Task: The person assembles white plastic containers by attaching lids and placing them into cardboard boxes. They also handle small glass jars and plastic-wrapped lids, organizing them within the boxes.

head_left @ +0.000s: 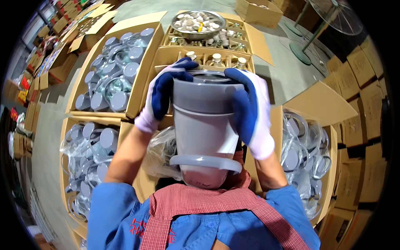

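A large grey plastic thermos casing point(202, 129) is held up in front of my chest, its wide rimmed end away from me. A curved grey handle point(204, 161) crosses it near the narrower end. My left hand point(168, 87), in a blue and white glove, presses on the left of the rimmed end with bent fingers. On the opposite side my right hand point(250, 104), gloved alike, clasps the casing below its rim. Something dark and ring-shaped shows inside the opening, but I cannot make out what it is. Crumpled clear plastic point(161, 152) lies beside the casing.
Grey casings in plastic fill cartons at the far left point(110, 71), near left point(89, 162) and right point(306, 162). Ahead, a divided carton holds capped glass bottles point(216, 60). Behind it sits a metal bowl of white caps point(198, 25). Stacked cartons point(354, 179) and a fan point(333, 18) stand right.
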A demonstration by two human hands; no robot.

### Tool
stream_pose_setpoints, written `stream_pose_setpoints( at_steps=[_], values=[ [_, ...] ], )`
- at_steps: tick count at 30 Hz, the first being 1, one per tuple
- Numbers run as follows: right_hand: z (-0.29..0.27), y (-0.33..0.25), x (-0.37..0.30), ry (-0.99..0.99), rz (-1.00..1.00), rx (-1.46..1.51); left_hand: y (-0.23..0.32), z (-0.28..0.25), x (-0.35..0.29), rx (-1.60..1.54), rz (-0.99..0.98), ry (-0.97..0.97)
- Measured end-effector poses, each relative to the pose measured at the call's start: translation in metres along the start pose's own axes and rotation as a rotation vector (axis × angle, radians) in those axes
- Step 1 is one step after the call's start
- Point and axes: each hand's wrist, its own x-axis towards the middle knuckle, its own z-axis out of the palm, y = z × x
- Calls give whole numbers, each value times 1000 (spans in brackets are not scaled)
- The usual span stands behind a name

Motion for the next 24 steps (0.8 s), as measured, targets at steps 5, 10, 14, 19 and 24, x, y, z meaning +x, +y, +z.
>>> stream_pose_setpoints(
  at_steps=[5, 10, 14, 19, 24],
  values=[
    [3, 54, 11, 44, 716, 1081, 40, 49, 23, 470, 290, 38],
    [-18, 13, 2, -102, 98, 282, 10, -17, 14, 183, -135, -74],
    [-10, 77, 4, -370, 704, 1540, 32, 25, 6, 417, 177, -113],
    [-13, 6, 12, -24, 467, 617, 34, -1, 14, 295, -42, -87],
    [5, 34, 12, -284, 753, 610, 37, 14, 20, 454, 261, -220]
  ],
)
